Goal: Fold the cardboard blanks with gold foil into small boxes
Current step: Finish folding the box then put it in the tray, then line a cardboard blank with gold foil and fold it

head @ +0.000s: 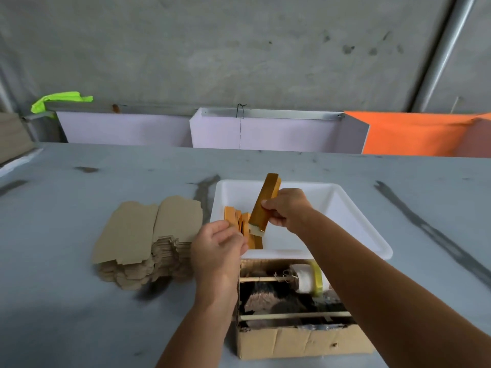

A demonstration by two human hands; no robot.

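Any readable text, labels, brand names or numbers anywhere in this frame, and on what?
None can be read.
Folded gold box in the right hand: plain faces, no print.
Stack of cardboard blanks: bare brown.
White tray, open carton: no labels visible.

Left of the white tray (353, 205) the blank stack (144, 243) blocked the tabletop (66, 314); beyond it lay open.

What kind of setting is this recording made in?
Probably a small packaging workshop: a bare concrete wall, a worn grey worktable, a stack of flat brown cardboard blanks, and a white plastic tray collecting folded gold boxes.
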